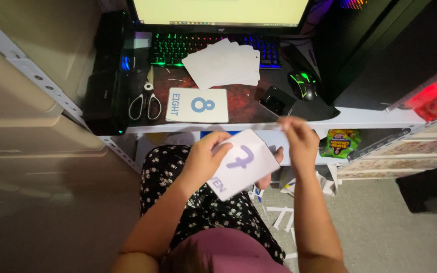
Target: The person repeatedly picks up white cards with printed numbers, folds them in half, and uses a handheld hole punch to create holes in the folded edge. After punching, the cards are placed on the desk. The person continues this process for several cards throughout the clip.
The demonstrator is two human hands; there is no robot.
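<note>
My left hand [204, 157] grips a white flash card [243, 165] with a purple numeral on it, held tilted over my lap below the desk edge. My right hand [298, 140] is raised just right of the card, fingers pinched on a thin white paper strip [259, 127] that runs left along the desk's front edge. On the desk above lies another white card with a blue numeral [197, 105]. A fanned pile of blank-side-up white cards [224, 63] rests partly on the keyboard.
Scissors [145, 102] lie left of the numeral card. A backlit keyboard [178, 47], a monitor [218, 11], a green-lit mouse [303, 83] and a small black box [276, 100] sit on the desk. Paper scraps [281, 216] litter the floor. A green snack packet [341, 142] lies on a lower shelf.
</note>
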